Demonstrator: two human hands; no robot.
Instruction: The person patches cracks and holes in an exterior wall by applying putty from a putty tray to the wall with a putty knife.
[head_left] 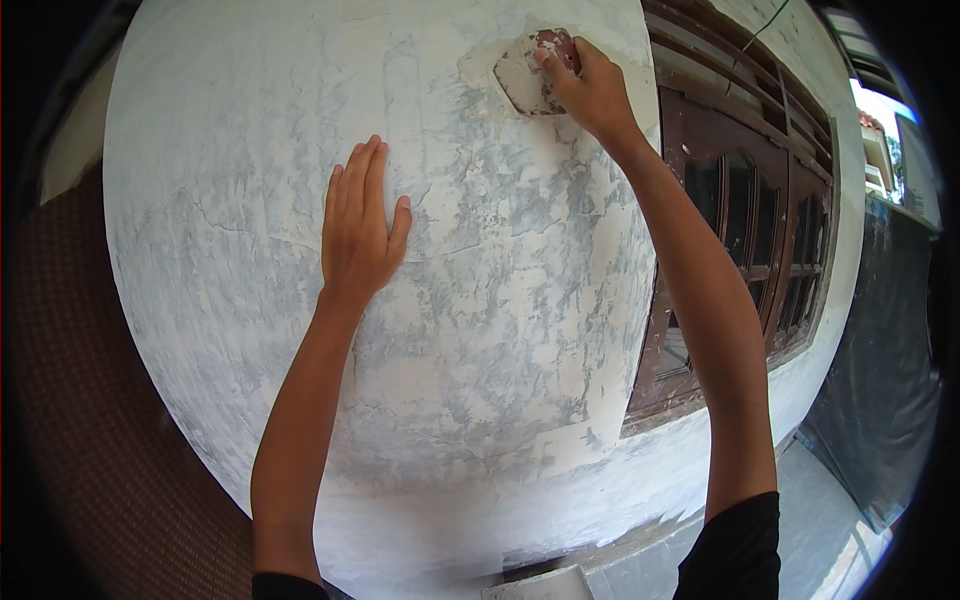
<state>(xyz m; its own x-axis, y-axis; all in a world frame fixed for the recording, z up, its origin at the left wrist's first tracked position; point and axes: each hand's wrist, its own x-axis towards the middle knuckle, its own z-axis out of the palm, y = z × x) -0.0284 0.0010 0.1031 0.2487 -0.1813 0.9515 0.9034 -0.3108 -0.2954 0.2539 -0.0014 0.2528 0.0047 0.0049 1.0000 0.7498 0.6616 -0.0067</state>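
Observation:
A wall (480, 340) with patchy white and grey filler fills the middle of the head view. My left hand (358, 218) lies flat against it, fingers stretched upward and thumb apart, with nothing held. Higher up and to the right, my right hand (592, 92) grips a putty scraper (528, 82) by its reddish-brown handle. The scraper's flat blade is smeared with pale filler and rests against the wall, on a beige patch left of the window frame. My right palm and part of the handle's far side are hidden.
A brown wooden window (735, 215) with glass panes and slats above is set into the wall on the right. Dark sheeting (870, 370) hangs beyond it. A brown woven-looking surface (90, 400) borders the left. Below lies a grey floor (650, 565) beside a pale ledge (540, 585).

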